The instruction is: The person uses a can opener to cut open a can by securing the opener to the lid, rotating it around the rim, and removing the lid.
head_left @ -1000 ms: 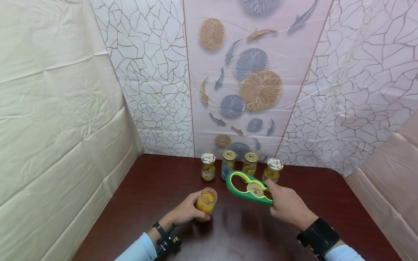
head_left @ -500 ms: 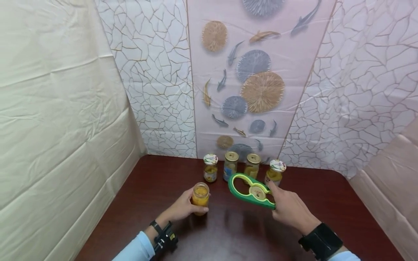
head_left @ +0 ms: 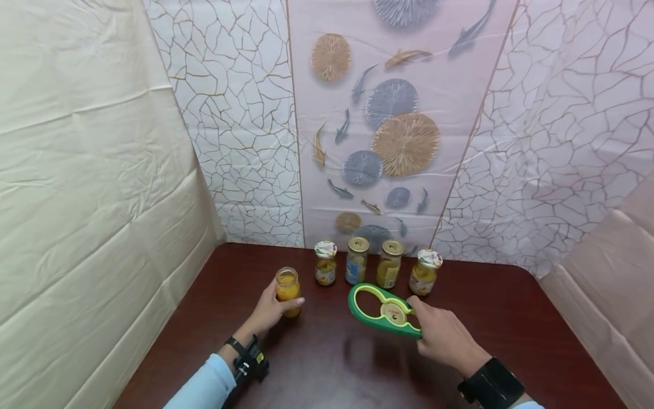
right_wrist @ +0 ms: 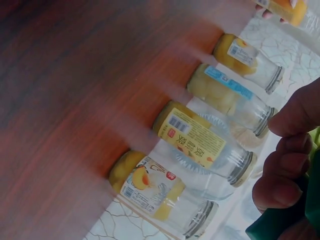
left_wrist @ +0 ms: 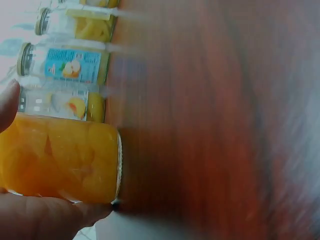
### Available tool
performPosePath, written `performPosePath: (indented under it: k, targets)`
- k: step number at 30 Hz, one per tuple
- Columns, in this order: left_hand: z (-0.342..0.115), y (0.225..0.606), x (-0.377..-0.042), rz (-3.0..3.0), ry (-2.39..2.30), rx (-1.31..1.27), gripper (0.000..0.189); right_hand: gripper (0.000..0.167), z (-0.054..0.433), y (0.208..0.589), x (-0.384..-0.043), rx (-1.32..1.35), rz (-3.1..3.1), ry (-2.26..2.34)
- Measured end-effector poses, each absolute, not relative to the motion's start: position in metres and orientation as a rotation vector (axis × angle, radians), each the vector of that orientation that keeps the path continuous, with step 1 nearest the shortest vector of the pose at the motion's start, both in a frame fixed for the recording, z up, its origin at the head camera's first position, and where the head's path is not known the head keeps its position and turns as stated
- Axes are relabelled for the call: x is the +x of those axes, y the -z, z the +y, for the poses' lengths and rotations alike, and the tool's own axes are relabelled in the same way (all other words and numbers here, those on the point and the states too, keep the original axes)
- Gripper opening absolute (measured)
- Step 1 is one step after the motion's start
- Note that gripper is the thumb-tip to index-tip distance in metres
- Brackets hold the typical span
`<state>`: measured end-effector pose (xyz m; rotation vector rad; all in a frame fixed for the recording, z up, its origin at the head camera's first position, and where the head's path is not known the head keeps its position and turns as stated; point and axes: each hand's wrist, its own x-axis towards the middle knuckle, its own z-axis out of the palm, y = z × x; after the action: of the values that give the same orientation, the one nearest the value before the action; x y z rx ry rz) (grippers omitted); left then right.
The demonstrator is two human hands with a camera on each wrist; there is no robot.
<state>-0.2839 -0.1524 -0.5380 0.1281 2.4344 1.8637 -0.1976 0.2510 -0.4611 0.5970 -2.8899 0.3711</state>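
My left hand (head_left: 268, 309) grips a lidless glass jar (head_left: 288, 288) of orange-yellow fruit, left of a row of jars. Up close in the left wrist view, the fruit jar (left_wrist: 65, 157) stays upright between thumb and fingers, its base close over the table. In my right hand (head_left: 449, 336) is a green jar opener (head_left: 375, 322) with lime-green inner edges, held by one end above the table. A gold lid (head_left: 394, 313) sits in one of the opener's rounded gaps. The right wrist view shows only a dark green part of the opener (right_wrist: 277, 220) below the curled fingers.
Several lidded fruit jars line the back of the dark red table (head_left: 327, 363): a white-lidded jar (head_left: 325, 267), a blue-labelled jar (head_left: 356, 264), a yellow-labelled jar (head_left: 389, 267) and another white-lidded jar (head_left: 424, 277). A patterned wall cloth (head_left: 403, 142) hangs behind them.
My left hand has carried the lidless jar leftward and farther back, to the left of the row. The right hand with the opener has come slightly nearer, uncovering more of the right-hand jars.
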Motion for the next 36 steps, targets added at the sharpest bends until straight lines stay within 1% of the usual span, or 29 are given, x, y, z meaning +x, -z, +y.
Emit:
performPosePath:
  k: [8, 18, 21, 27, 31, 36]
  targets:
    - [-0.160, 0.535, -0.310, 2.440, -1.890, 0.010, 0.090, 0.057, 0.250, 0.465, -0.198, 0.561, -2.891, -0.375]
    - [-0.165, 0.532, -0.343, 2.471, -1.853, 0.050, 0.099, 0.058, 0.247, 0.470, -0.203, 0.570, -2.837, -0.364]
    - [-0.167, 0.530, -0.353, 2.465, -1.842, 0.057, 0.098, 0.057, 0.245, 0.470, -0.204, 0.568, -2.839, -0.359]
    - [-0.166, 0.530, -0.369, 2.477, -1.821, 0.023, 0.087, 0.056, 0.244, 0.471, -0.204, 0.549, -2.874, -0.375]
    - [-0.167, 0.533, -0.373, 2.487, -1.819, 0.007, 0.084, 0.056, 0.245, 0.473, -0.205, 0.535, -2.897, -0.368]
    - [-0.165, 0.536, -0.374, 2.491, -1.825, 0.005, 0.084, 0.057, 0.247, 0.473, -0.207, 0.525, -2.873, -0.346]
